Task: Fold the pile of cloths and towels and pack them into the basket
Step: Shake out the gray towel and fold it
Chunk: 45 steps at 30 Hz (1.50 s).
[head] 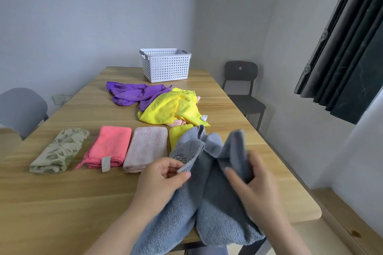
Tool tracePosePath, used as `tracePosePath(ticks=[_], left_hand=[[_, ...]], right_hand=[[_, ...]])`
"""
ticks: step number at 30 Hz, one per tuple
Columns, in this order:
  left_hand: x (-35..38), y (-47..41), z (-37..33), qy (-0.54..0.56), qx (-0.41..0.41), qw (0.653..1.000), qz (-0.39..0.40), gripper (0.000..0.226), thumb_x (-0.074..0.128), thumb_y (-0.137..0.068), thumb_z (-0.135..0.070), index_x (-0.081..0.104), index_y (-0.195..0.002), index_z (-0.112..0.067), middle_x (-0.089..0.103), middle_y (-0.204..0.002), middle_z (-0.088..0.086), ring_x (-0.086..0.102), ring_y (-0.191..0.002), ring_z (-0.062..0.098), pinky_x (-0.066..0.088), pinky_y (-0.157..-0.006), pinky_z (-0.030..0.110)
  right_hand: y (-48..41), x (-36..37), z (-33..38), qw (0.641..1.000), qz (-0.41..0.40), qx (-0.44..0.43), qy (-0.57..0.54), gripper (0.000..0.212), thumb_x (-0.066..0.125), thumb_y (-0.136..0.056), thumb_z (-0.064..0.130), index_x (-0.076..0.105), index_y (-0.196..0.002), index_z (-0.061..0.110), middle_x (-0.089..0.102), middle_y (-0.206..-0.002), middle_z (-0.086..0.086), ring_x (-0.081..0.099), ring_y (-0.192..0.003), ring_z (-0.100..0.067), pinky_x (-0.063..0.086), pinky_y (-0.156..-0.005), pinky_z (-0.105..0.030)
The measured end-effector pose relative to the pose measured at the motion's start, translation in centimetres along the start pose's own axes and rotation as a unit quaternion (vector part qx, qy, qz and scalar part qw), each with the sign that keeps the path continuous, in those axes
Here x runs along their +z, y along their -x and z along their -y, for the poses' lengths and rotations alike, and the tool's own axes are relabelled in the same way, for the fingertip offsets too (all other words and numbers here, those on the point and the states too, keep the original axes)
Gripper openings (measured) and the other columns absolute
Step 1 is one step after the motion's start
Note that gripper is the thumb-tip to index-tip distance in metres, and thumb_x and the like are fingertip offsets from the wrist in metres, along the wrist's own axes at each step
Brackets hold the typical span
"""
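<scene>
A grey-blue towel (209, 188) hangs rumpled over the table's near edge. My left hand (161, 176) pinches its patterned corner, and my right hand (252, 184), blurred, grips another upper edge. Folded cloths lie in a row: a green leaf-print cloth (60, 150), a coral towel (107, 147), a pale pink towel (146, 148) and a yellow cloth (176, 135), partly hidden by the grey towel. Behind them lies an unfolded pile with a yellow cloth (172, 109), a purple cloth (134, 94) and a bit of pink underneath. A white perforated basket (165, 65) stands at the far end.
The wooden table (62, 203) runs away from me. A grey chair (20, 109) stands at the left and a dark chair (242, 89) at the far right. Dark curtains (348, 47) hang on the right wall.
</scene>
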State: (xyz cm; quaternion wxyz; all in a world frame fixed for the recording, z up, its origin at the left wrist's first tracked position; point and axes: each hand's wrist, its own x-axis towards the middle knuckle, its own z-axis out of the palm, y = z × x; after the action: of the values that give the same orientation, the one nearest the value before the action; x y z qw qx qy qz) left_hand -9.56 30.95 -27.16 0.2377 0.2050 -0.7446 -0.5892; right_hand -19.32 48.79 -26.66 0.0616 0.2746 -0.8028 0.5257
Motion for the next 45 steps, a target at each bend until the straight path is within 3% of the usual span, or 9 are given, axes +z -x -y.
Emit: tracePosePath(ticks=[3, 5, 8, 12, 18, 23, 28, 32, 45], left_hand=[[-0.1, 1.1, 1.6, 0.033, -0.039, 0.999, -0.021, 0.014, 0.075, -0.073, 0.003, 0.070, -0.083, -0.007, 0.074, -0.075, 0.006, 0.066, -0.067, 0.011, 0.050, -0.060, 0.014], [-0.6, 1.7, 2.5, 0.049, -0.050, 0.997, -0.031, 0.017, 0.072, -0.074, 0.006, 0.071, -0.083, -0.008, 0.074, -0.077, 0.005, 0.068, -0.069, 0.011, 0.051, -0.063, 0.014], [-1.1, 2.0, 2.7, 0.052, -0.031, 0.997, -0.038, 0.016, 0.070, -0.077, 0.005, 0.071, -0.082, -0.010, 0.074, -0.076, 0.005, 0.067, -0.065, 0.010, 0.051, -0.062, 0.014], [-1.2, 1.9, 2.5, 0.032, 0.003, 0.998, -0.046, 0.017, 0.071, -0.078, 0.000, 0.071, -0.078, -0.018, 0.073, -0.074, -0.002, 0.062, -0.057, 0.002, 0.049, -0.059, 0.012], [-1.6, 1.6, 3.1, 0.053, -0.015, 0.996, -0.067, 0.008, 0.068, -0.081, -0.002, 0.070, -0.083, -0.010, 0.072, -0.071, 0.008, 0.062, -0.053, 0.007, 0.050, -0.055, 0.015], [-2.4, 1.6, 3.4, 0.119, -0.039, 0.991, -0.051, 0.005, 0.066, -0.081, 0.002, 0.067, -0.085, -0.002, 0.071, -0.072, 0.017, 0.066, -0.058, 0.017, 0.053, -0.057, 0.017], [-2.9, 1.4, 3.9, 0.143, -0.057, 0.988, -0.034, 0.009, 0.065, -0.081, 0.004, 0.068, -0.088, -0.001, 0.071, -0.075, 0.018, 0.068, -0.062, 0.020, 0.056, -0.061, 0.021], [-2.8, 1.4, 3.6, 0.155, -0.050, 0.986, -0.028, 0.011, 0.065, -0.080, 0.005, 0.069, -0.085, -0.003, 0.072, -0.073, 0.016, 0.069, -0.063, 0.021, 0.057, -0.061, 0.022], [-2.3, 1.8, 1.7, 0.062, 0.040, 0.997, -0.007, 0.012, 0.070, -0.082, -0.006, 0.073, -0.091, -0.014, 0.074, -0.078, 0.000, 0.070, -0.068, 0.010, 0.052, -0.066, 0.014]], right_hand=[[1.9, 1.2, -0.9, 0.984, 0.174, 0.023, -0.002, 0.017, 0.071, -0.082, 0.020, 0.065, -0.092, 0.032, 0.063, -0.067, 0.008, 0.052, -0.053, -0.001, 0.043, -0.055, -0.017], [2.3, 1.5, -1.6, 0.974, 0.223, 0.042, 0.007, 0.017, 0.070, -0.084, 0.020, 0.068, -0.093, 0.034, 0.067, -0.071, 0.007, 0.058, -0.058, -0.002, 0.049, -0.059, -0.018], [1.8, 1.7, -1.9, 0.972, 0.222, 0.076, -0.028, 0.020, 0.065, -0.088, 0.013, 0.071, -0.092, 0.032, 0.070, -0.075, 0.004, 0.065, -0.064, -0.010, 0.056, -0.064, -0.029], [0.6, 2.0, -1.1, 0.985, 0.171, -0.013, 0.037, 0.033, 0.071, -0.081, 0.010, 0.066, -0.101, 0.037, 0.064, -0.096, 0.019, 0.061, -0.074, -0.007, 0.046, -0.061, -0.012], [-1.1, 3.3, -0.1, 0.955, 0.251, -0.118, 0.106, 0.044, 0.073, -0.078, 0.034, 0.060, -0.120, 0.036, 0.052, -0.121, 0.030, 0.061, -0.071, -0.006, 0.044, -0.067, -0.011], [-2.9, 4.5, 1.6, 0.917, 0.329, -0.153, 0.169, 0.045, 0.075, -0.076, 0.034, 0.062, -0.119, 0.032, 0.060, -0.108, 0.020, 0.048, -0.075, 0.021, 0.033, -0.068, -0.002], [-3.4, 4.8, 2.1, 0.912, 0.341, -0.140, 0.180, 0.017, 0.075, -0.076, 0.030, 0.058, -0.076, 0.032, 0.050, -0.073, 0.019, 0.049, -0.069, 0.005, 0.033, -0.060, -0.011], [-2.8, 4.5, 2.1, 0.942, 0.311, -0.080, 0.096, 0.019, 0.072, -0.082, 0.024, 0.054, -0.074, 0.024, 0.048, -0.053, 0.020, 0.041, -0.050, -0.005, 0.032, -0.050, -0.013], [-2.0, 5.5, 1.9, 0.967, 0.230, -0.087, 0.060, 0.020, 0.074, -0.079, 0.026, 0.056, -0.072, 0.022, 0.045, -0.056, 0.011, 0.037, -0.050, -0.005, 0.029, -0.048, -0.016]])
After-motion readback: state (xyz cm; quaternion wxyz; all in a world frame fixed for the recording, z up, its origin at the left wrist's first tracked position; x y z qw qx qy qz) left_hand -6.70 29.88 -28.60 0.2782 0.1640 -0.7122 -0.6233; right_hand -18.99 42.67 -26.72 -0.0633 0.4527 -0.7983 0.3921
